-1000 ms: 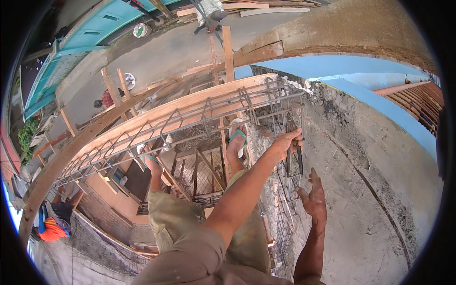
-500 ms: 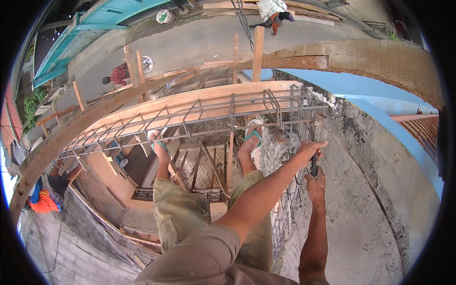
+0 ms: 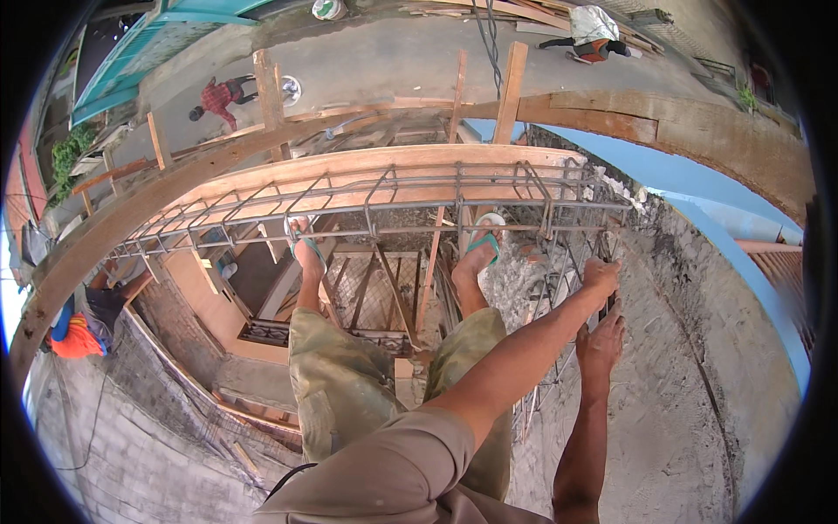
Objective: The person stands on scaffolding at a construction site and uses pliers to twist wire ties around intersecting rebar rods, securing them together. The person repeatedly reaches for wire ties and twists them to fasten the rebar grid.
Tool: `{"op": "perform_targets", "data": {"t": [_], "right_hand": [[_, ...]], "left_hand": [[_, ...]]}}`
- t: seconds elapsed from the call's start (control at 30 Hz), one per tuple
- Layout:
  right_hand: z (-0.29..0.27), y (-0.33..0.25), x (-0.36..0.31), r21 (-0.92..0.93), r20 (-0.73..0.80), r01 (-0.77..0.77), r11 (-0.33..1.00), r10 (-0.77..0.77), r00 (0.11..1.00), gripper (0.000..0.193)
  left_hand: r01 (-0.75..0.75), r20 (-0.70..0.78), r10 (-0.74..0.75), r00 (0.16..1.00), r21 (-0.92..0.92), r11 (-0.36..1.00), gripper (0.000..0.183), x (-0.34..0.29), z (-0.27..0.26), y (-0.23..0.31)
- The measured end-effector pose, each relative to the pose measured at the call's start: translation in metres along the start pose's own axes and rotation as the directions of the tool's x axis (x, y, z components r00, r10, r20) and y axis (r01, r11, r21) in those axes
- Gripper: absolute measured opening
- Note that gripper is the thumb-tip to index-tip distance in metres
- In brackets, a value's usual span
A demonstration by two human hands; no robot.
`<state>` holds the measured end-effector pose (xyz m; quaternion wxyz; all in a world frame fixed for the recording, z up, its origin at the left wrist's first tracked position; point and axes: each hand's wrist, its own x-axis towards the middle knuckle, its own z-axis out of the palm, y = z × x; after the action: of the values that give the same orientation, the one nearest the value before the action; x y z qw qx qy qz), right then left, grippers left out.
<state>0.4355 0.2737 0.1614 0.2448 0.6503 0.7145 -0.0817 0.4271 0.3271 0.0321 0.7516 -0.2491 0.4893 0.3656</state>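
My left hand (image 3: 601, 277) is closed round the upper end of a narrow dark hand tool (image 3: 599, 316), whose exact kind I cannot make out. Just below, my right hand (image 3: 601, 342) holds the tool's lower end between thumb and fingers, its fingers partly straightened. Both hands are beside an upright cage of steel bars (image 3: 559, 284) along a rough concrete wall (image 3: 672, 384). Ahead, a long rebar cage with square stirrups (image 3: 375, 210) runs across beside a plywood form board (image 3: 349, 170). My fingers hide much of the tool.
My sandalled feet are at the rebar cage, above a drop with wooden bracing (image 3: 397, 293). A thick timber beam (image 3: 698, 118) arches across ahead. One person in orange (image 3: 80, 336) is at the left; a person in red plaid (image 3: 214, 98) and another by a white sack (image 3: 594, 24) are below.
My view has shifted, moving the scene rightward. My right hand's fingers have loosened and straightened somewhat around the tool. The person by the white sack has moved right; the plaid-shirted person shows more fully.
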Motion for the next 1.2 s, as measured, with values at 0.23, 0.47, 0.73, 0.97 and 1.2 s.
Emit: {"op": "perform_targets", "data": {"t": [0.23,0.47,0.73,0.97,1.2], "right_hand": [[0.025,0.043,0.015,0.595,0.797,-0.799,-0.085,-0.064,0.6,0.021],[0.01,0.036,0.016,0.577,0.694,-0.629,0.522,0.094,0.714,0.032],[0.024,0.05,0.019,0.579,0.57,-0.507,0.638,0.128,0.812,0.025],[0.01,0.039,0.008,0.7,0.714,-0.714,0.009,-0.047,0.699,0.022],[0.033,0.046,0.017,0.448,0.344,-0.201,0.871,0.04,0.938,0.033]], "left_hand": [[-0.012,0.323,-0.03,0.946,0.128,0.992,0.031,-0.012,-0.038,0.014],[0.284,0.47,-0.13,0.873,-0.275,0.918,0.021,0.002,-0.028,0.01],[-0.011,0.055,0.001,0.998,0.174,0.985,0.024,-0.005,-0.011,0.011],[0.358,0.521,-0.162,0.838,-0.301,0.884,0.016,0.002,-0.035,0.014],[-0.039,-0.066,0.053,0.996,0.191,0.981,0.032,-0.014,0.002,0.016]]}}
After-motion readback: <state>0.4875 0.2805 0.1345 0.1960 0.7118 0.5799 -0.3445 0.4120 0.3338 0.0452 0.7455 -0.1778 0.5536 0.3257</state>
